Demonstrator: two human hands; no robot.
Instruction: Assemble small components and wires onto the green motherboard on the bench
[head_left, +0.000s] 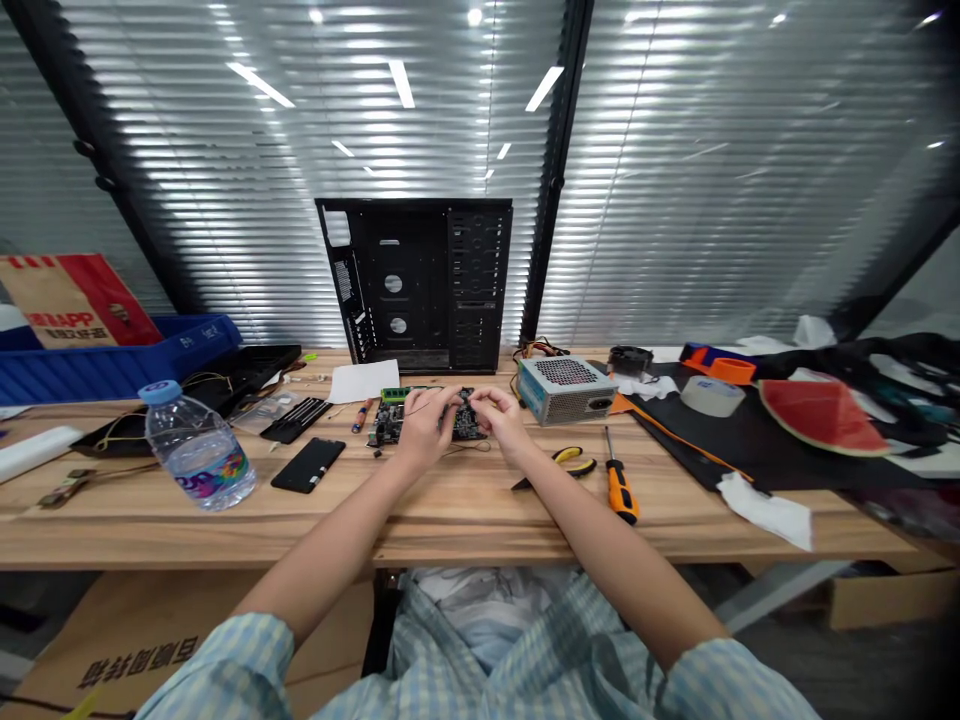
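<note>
A motherboard with a green memory stick lies flat on the wooden table, partly covered by my hands. Over its middle, my left hand has its fingers bent and drawn together. Beside it on the right, my right hand pinches with thumb and forefinger close to the left fingertips. Whatever sits between the fingers is too small to make out. A thin dark wire curls out at the board's front edge, below the hands.
Behind the board stands an open black computer case. A power supply, pliers and an orange screwdriver lie to the right. On the left are a black phone, a water bottle and a blue bin.
</note>
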